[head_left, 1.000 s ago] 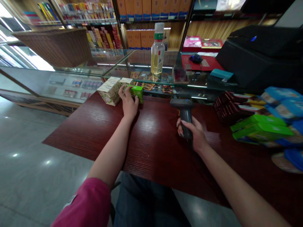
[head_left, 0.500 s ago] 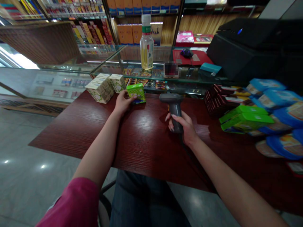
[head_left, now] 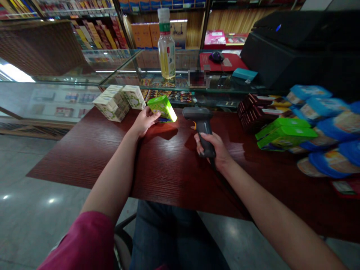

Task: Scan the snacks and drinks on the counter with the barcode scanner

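My left hand (head_left: 146, 120) grips a bright green box (head_left: 163, 107) by its left side, tilted over the dark red wooden counter (head_left: 165, 165). Light falls on the box's right face. Around the handle of a dark grey barcode scanner (head_left: 204, 129) my right hand (head_left: 215, 148) is closed, with the scanner's head pointing left toward the box. Its cable hangs down beside my right forearm. White patterned cartons (head_left: 112, 103) stand just beyond my left hand, and one of them (head_left: 134, 96) leans near the green box.
At the right lie more green boxes (head_left: 287, 135), dark red packs (head_left: 249, 112) and several blue-lidded tubs (head_left: 326, 131). A drink bottle (head_left: 167, 52) stands on the glass case (head_left: 126, 71) behind. A mouse (head_left: 216, 57) and a black machine (head_left: 284, 56) are at the back right.
The green box has tilted in my left hand, and light now falls on its right face. A nearby white carton has tipped slightly. The scanner stays in my right hand.
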`<state>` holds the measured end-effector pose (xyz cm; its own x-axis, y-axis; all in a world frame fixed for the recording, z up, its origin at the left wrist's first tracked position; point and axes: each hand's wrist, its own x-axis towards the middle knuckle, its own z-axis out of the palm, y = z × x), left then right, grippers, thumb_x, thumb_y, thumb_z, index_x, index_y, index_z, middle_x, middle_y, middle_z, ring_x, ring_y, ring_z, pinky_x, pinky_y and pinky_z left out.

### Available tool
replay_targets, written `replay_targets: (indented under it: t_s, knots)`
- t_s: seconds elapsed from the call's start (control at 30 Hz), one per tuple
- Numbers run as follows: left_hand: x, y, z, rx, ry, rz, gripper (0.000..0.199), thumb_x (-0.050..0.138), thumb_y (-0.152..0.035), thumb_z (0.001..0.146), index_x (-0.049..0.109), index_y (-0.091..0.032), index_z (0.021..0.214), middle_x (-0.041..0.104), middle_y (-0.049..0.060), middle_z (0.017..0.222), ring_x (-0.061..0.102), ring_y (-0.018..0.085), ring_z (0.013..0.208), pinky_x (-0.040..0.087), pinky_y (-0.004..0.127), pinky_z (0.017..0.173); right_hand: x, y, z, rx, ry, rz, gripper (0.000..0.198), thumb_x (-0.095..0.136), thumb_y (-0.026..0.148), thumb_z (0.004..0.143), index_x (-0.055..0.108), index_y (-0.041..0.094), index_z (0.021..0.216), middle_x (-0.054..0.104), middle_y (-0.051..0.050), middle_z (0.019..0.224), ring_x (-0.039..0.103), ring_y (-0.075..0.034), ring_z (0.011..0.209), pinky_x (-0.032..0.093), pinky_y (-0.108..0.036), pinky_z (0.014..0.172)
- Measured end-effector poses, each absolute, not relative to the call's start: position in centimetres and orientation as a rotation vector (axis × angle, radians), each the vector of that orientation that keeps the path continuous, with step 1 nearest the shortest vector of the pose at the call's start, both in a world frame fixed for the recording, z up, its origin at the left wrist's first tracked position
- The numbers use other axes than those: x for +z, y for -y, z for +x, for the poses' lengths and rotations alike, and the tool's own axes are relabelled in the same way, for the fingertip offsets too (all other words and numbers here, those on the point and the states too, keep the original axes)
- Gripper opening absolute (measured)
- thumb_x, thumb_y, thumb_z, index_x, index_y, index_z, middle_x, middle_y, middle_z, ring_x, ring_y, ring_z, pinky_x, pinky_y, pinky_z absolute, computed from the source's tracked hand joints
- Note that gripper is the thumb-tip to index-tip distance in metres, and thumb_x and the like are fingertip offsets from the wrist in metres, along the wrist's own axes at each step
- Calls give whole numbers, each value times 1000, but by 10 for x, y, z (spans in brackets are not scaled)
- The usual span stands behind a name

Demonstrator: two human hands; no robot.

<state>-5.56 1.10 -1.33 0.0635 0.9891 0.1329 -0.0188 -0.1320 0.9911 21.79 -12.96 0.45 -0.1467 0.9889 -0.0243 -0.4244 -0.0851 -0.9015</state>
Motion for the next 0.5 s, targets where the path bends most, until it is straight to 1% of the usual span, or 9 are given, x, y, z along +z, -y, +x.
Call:
replay_targets:
  t_s: [0.1, 0.27, 0.37, 0.43, 0.5]
  knots:
    - [-12, -12, -56, 1286, -1091, 1299, 37, 88, -29, 82, 66, -24, 110, 78, 7, 120, 75, 28, 121, 66, 45, 98, 3, 128, 220, 1515, 936, -843, 30, 79, 46, 78, 62, 21, 81, 60, 4, 74, 43, -6, 46, 46, -23, 43]
    - [-4, -5, -49, 1295, -1049, 1377, 48, 93, -41, 76, 67, -21, 112, 79, 9, 113, 76, 31, 117, 68, 44, 96, 2, 127, 222, 1422, 978, -877, 37, 83, 51, 78, 64, 21, 87, 68, 2, 76, 50, -8, 47, 45, -22, 43]
    - [0, 8, -27, 1303, -1011, 1385, 50, 95, -38, 71, 68, -21, 110, 80, 10, 115, 76, 31, 117, 67, 45, 99, 4, 134, 228, 1212, 1040, -908, 41, 86, 53, 77, 63, 23, 93, 70, 2, 78, 54, -10, 48, 48, -25, 45]
    - [0, 21, -3, 1254, -951, 1404, 51, 95, -34, 68, 68, -22, 109, 80, 10, 118, 77, 30, 116, 65, 47, 103, 5, 146, 239, 1027, 1053, -944, 42, 88, 51, 77, 63, 24, 97, 71, 1, 82, 55, -10, 51, 49, -26, 47]
    - [-2, 38, 25, 1188, -893, 1418, 51, 95, -32, 66, 67, -22, 107, 80, 11, 117, 78, 29, 113, 64, 48, 105, 6, 164, 256, 867, 1036, -991, 42, 88, 49, 77, 63, 25, 101, 71, 0, 85, 56, -11, 55, 50, -27, 49]
